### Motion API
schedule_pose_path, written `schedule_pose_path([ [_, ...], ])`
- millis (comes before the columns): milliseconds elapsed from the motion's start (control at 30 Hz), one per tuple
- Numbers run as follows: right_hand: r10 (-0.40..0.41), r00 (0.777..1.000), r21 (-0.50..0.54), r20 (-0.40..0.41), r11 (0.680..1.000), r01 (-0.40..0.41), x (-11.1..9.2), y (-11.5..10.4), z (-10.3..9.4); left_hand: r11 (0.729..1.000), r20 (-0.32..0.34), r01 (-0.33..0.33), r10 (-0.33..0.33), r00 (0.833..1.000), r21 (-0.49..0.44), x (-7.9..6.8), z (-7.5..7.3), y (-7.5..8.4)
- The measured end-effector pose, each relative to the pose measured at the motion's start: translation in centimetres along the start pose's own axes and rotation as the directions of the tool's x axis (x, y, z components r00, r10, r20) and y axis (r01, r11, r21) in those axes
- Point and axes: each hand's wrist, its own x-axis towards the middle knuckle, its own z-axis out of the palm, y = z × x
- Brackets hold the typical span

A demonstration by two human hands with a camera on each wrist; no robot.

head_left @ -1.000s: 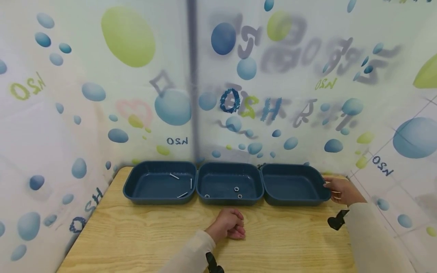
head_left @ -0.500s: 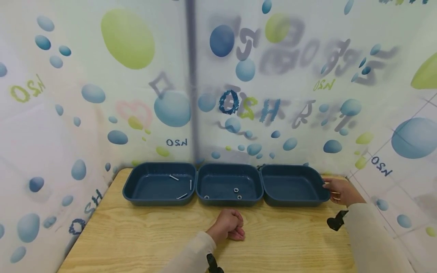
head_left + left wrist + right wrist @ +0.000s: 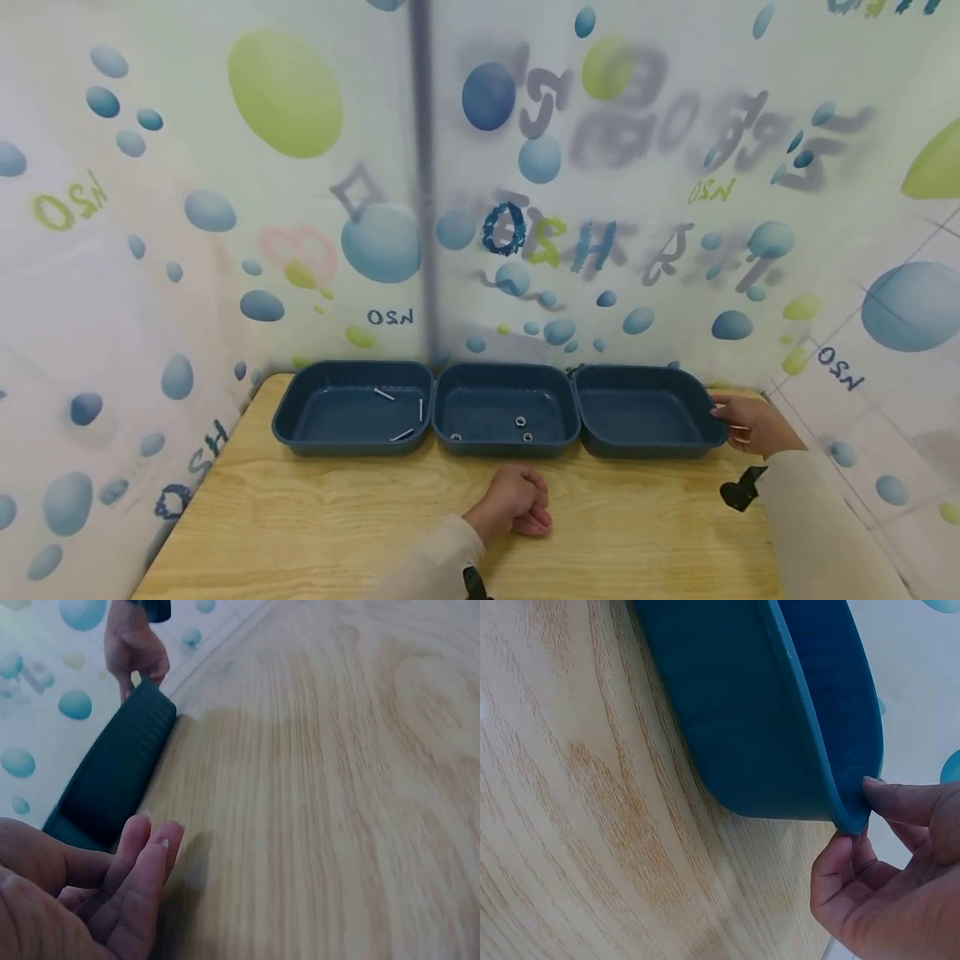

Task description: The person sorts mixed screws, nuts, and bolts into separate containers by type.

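Observation:
My right hand pinches the right-end rim of the rightmost blue tray. In the right wrist view the thumb lies inside the rim and the curled fingers sit against it from outside. That tray has nothing in it. My left hand, loosely curled and holding nothing, rests on the table in front of the middle blue tray. Three metal nuts lie in the middle tray. In the left blue tray are three silver screws.
The trays stand side by side in a row along the back of the wooden table. Close behind them hangs a white curtain printed with blue and green ovals, which also runs down both sides.
My left hand has shifted slightly to the right on the table. The right hand keeps its pinch on the tray rim, and the trays, screws and nuts stay in place.

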Motion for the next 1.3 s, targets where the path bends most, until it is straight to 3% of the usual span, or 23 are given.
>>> schedule_pose_path([
  [367,0.001,1.000,0.010,-0.006,1.000,-0.001,0.0,0.0,0.0,0.996,0.069,-0.069,0.065,0.996,0.058,-0.8,3.6,5.4],
  [633,0.007,1.000,0.025,-0.015,1.000,-0.006,0.0,0.1,-0.1,0.998,0.028,-0.054,0.053,0.998,0.045,-0.1,6.2,8.9],
  [933,0.003,1.000,0.026,-0.020,1.000,-0.003,0.0,0.1,-0.3,1.000,-0.002,-0.029,0.029,1.000,-0.006,1.3,8.8,11.1],
  [1300,-0.009,1.000,0.036,-0.014,0.999,0.009,0.2,0.4,-0.2,0.992,-0.019,-0.098,0.096,0.995,-0.080,3.3,8.7,12.3],
])
